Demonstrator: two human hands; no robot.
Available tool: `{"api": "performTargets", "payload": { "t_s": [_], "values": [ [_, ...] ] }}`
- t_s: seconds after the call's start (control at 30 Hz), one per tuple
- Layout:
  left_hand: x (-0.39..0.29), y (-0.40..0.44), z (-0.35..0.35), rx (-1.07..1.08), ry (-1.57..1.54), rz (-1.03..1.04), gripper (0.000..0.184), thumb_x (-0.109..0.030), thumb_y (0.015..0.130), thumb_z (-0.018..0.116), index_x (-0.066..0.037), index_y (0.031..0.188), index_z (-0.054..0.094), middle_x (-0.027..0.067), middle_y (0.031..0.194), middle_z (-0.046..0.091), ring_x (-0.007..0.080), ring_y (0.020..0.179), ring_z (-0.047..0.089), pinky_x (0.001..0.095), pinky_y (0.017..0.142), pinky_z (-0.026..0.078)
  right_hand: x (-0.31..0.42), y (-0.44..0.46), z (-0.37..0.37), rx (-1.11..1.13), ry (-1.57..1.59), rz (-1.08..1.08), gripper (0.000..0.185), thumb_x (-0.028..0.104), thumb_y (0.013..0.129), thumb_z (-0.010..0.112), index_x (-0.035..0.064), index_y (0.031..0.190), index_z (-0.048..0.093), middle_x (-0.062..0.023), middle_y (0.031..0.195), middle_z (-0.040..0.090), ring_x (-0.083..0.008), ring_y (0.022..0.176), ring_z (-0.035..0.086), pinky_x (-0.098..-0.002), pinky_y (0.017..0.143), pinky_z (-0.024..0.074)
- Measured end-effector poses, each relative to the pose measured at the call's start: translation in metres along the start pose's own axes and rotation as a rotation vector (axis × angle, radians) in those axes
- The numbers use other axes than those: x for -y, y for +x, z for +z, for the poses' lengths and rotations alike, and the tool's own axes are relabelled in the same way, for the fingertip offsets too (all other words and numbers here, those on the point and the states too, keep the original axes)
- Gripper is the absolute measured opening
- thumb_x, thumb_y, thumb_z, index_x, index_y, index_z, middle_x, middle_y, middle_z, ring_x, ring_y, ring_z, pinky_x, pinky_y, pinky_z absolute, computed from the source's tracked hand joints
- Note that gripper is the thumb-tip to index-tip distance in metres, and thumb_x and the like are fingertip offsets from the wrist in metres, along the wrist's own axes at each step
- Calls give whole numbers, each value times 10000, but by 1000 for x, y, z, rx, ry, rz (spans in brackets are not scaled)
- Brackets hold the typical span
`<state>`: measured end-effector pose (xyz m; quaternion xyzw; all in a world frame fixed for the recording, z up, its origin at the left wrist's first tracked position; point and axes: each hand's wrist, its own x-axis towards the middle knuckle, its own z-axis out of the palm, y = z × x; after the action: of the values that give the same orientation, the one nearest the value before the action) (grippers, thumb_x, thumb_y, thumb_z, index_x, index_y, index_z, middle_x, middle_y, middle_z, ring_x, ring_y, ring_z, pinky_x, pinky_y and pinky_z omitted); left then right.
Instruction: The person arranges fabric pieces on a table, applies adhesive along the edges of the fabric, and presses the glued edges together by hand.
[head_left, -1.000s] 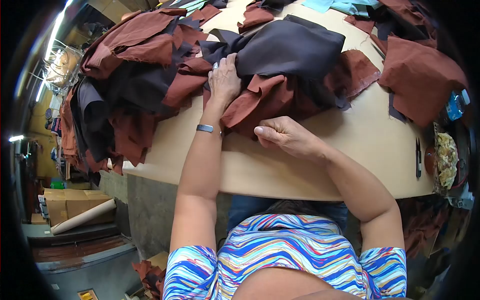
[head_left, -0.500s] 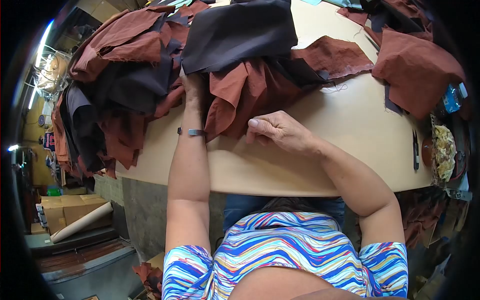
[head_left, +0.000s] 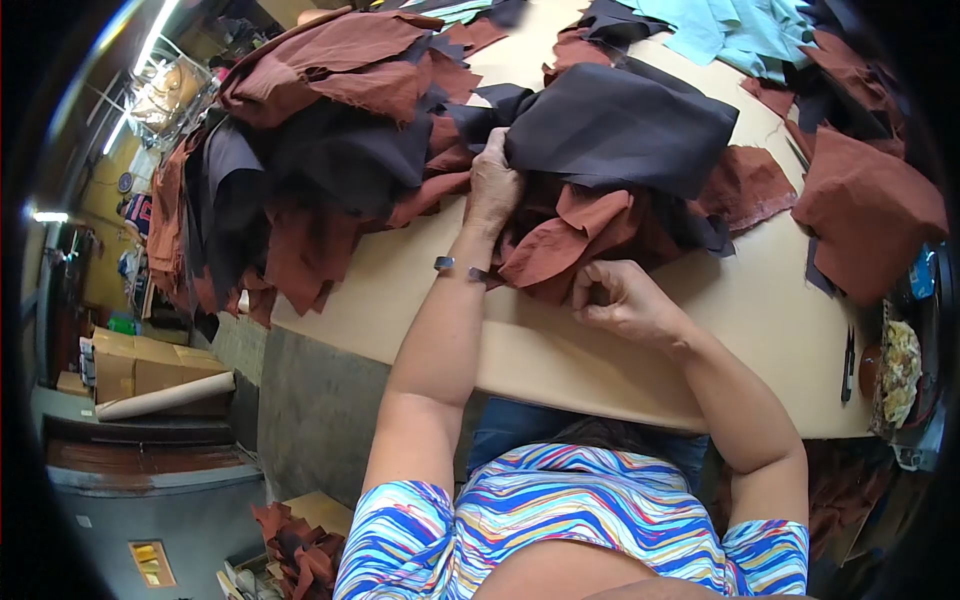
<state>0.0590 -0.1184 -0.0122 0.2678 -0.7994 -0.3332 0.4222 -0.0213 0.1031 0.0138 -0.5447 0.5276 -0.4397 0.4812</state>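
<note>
My left hand (head_left: pixel 495 182), with a metal cuff bracelet (head_left: pixel 460 268) at the wrist, is closed on the left edge of a black cloth piece (head_left: pixel 620 130). That piece lies over crumpled rust-brown cloth (head_left: pixel 570 240) on the table. Just below the front edge of the brown cloth, my right hand (head_left: pixel 625 305) has its fingers curled and thumb and forefinger together. Whatever that pinch may hold is too small to make out. Another rust-brown piece (head_left: pixel 750 188) extends to the right from under the black one.
A big heap of brown and black cloth (head_left: pixel 330 150) covers the table's left side. More brown cloth (head_left: pixel 865 210) lies at the right, with turquoise cloth (head_left: pixel 735 35) behind. A black pen (head_left: pixel 848 365) lies near the right end of the pale table (head_left: pixel 400 300).
The view has shifted, so the table and cloth appear farther right and lower. My left hand, partly covered by the black cloth before, shows more fully. My right hand stays curled near the brown cloth.
</note>
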Motion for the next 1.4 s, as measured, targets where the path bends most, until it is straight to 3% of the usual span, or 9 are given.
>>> {"api": "performTargets", "payload": {
  "t_s": [0.13,0.23,0.47,0.73,0.9,1.07,1.17,1.27,1.4],
  "values": [
    [-5,-1,0,-28,55,7,273,-40,756,564,-43,1026,522,228,865,629,370,879,621,401,712,477,-7,0,3,-30,-101,-179,86,19,686,612,-10,713,535,-97,654,571,-156,586,537,-301,534,419],
    [-12,-2,0,34,47,-19,302,27,782,544,-12,1080,508,155,922,639,169,873,607,293,764,469,-6,2,7,-39,-200,-286,146,50,693,644,-2,672,510,-112,626,556,-213,567,551,-317,526,417],
    [-31,-11,10,154,404,162,552,-25,675,620,-43,1190,422,184,1116,508,382,1010,526,440,846,449,2,-1,8,-18,-303,-218,301,178,810,651,5,648,466,-96,580,454,-146,519,394,-316,487,349],
    [-70,-25,13,260,288,536,535,79,668,527,-50,1181,445,188,1009,532,388,939,546,427,793,464,8,-5,12,88,-10,28,323,297,948,465,26,784,526,-43,649,463,-126,633,429,-315,594,375],
    [-73,-33,36,241,296,657,498,25,703,552,-72,1182,460,182,1033,542,385,943,556,410,786,477,-1,-10,15,-18,-196,-141,288,290,956,447,36,869,551,-30,745,501,-150,756,502,-273,730,407],
    [-70,-37,38,486,254,428,566,-147,697,698,-69,1184,419,186,1044,555,371,934,570,409,785,471,15,-7,8,182,-165,126,258,266,937,480,19,970,546,-68,827,535,-178,806,524,-287,762,414],
    [-62,-35,40,522,260,421,563,-214,712,712,-76,1175,424,188,974,578,380,913,578,423,747,469,11,-9,14,78,-199,-41,253,252,931,489,16,1003,542,-98,855,548,-188,830,541,-301,795,419],
    [-75,-34,36,552,236,271,486,-114,736,681,-55,1151,436,214,879,600,389,885,592,408,715,474,-7,-4,23,-99,-215,-299,297,290,933,480,14,1017,549,-111,891,563,-195,869,553,-311,814,421],
    [-74,-33,40,340,-103,151,349,4,777,554,-22,1117,477,226,881,630,347,860,633,368,716,494,11,-12,23,-48,-313,-29,349,343,925,476,31,1066,548,-129,950,581,-223,919,565,-321,833,420]
  ]
}}
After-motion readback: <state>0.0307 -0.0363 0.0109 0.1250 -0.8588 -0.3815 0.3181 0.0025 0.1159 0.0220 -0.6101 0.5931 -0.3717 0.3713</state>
